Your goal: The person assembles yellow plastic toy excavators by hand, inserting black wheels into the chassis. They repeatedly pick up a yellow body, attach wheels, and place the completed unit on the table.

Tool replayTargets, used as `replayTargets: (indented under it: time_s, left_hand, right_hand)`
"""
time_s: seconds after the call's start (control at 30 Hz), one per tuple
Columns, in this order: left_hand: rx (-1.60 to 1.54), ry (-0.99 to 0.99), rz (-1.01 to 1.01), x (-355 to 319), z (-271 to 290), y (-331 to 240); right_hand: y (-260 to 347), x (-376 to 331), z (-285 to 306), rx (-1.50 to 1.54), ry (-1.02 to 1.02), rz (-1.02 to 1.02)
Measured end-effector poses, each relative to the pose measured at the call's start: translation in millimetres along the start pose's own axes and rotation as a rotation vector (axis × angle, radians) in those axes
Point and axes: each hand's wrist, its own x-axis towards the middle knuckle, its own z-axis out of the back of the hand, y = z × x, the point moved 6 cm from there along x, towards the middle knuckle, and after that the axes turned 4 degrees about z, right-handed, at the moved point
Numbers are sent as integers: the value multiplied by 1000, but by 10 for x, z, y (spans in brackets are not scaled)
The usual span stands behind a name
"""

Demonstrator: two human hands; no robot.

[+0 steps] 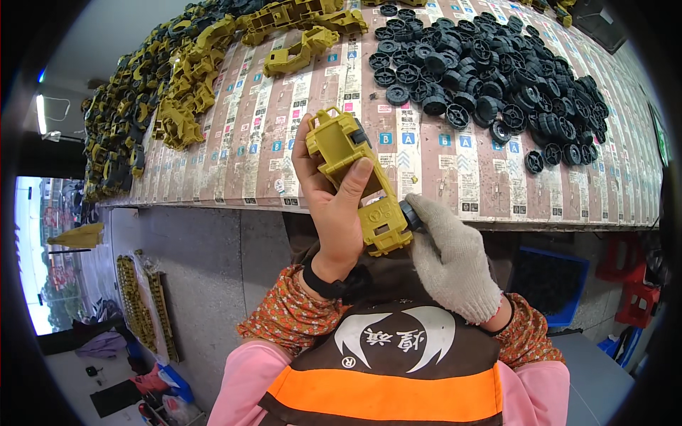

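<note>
My bare left hand (335, 221) is wrapped round a yellow plastic toy truck body (378, 213), its thumb lying across the open bed. The truck is held tilted just over the table's near edge. My right hand (455, 266), in a whitish knit glove, pinches a black toy wheel (410, 215) against the truck's right side, close to its lower end. Another dark wheel (360, 135) sits on the same side near the upper end. The gloved fingertips are partly hidden behind the wheel and truck.
A heap of loose black wheels (490, 85) covers the table's right half. Yellow truck bodies (302, 53) lie at the back, with a large pile of yellow-and-black trucks (124, 106) at the left. A blue crate (550, 284) and red stools (629, 284) stand below the table at right.
</note>
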Motion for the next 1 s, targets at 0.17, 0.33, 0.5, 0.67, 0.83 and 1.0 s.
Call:
replayTargets:
  time_s: [0.17, 0.33, 0.5, 0.67, 0.83, 1.0]
  left_hand:
    - [27, 82, -110, -92, -135, -46]
    - [-57, 191, -169, -201, -215, 8]
    - [103, 313, 161, -38, -203, 146]
    - [398, 737, 392, -59, -391, 121]
    - [182, 721, 714, -113, -332, 124]
    - [-610, 488, 816, -26, -56, 258]
  right_hand:
    - [-15, -46, -45, -76, 12, 99]
    - [21, -52, -29, -174, 101, 14]
    - [-62, 164, 258, -173, 112, 84]
    - [84, 456, 657, 114, -128, -21]
    - [-235, 400, 553, 339, 164, -239]
    - [-471, 177, 644, 801, -142, -545]
